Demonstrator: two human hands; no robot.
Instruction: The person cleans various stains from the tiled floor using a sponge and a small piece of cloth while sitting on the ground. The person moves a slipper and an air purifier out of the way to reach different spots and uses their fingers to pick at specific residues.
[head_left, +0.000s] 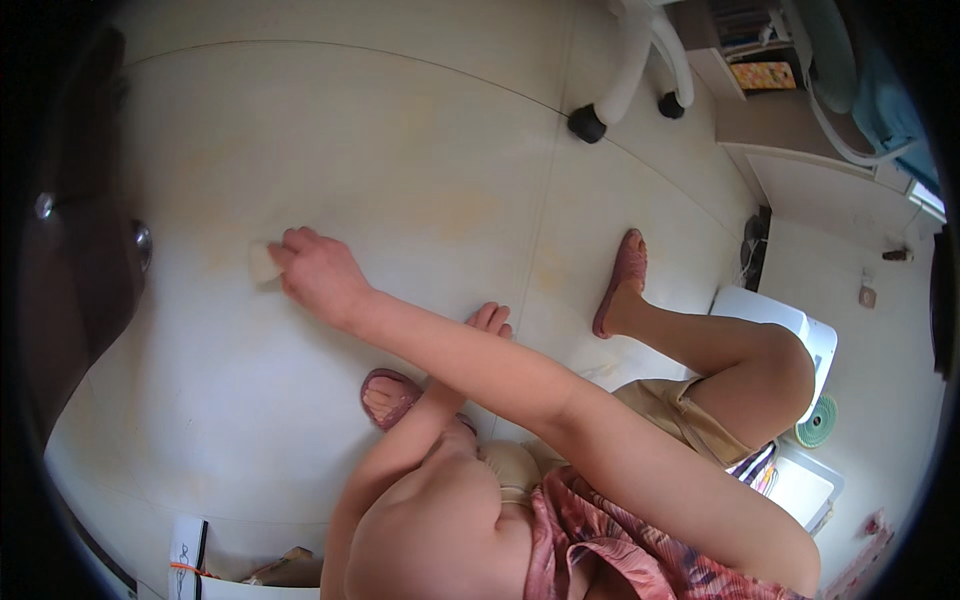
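Note:
My right hand (322, 274) is low over the pale tiled floor (420, 150), at the end of my outstretched arm. Its fingers hold a small cream-coloured pad (264, 262), blurred, which looks like a sponge or folded cloth. Faint yellowish stains mark the floor around it. My left hand (491, 321) rests on the floor between my feet, mostly covered by my right forearm. Its visible fingers are spread a little, with nothing seen in them. I am squatting in reddish slippers (622, 281).
Dark brown furniture (82, 285) with shiny metal knobs stands at the left. A white chair base with black casters (587, 124) is at the top. Shelving (757, 112), a white bin (765, 307) and a green round coil (816, 421) line the right. An open box (259, 592) sits at the bottom left.

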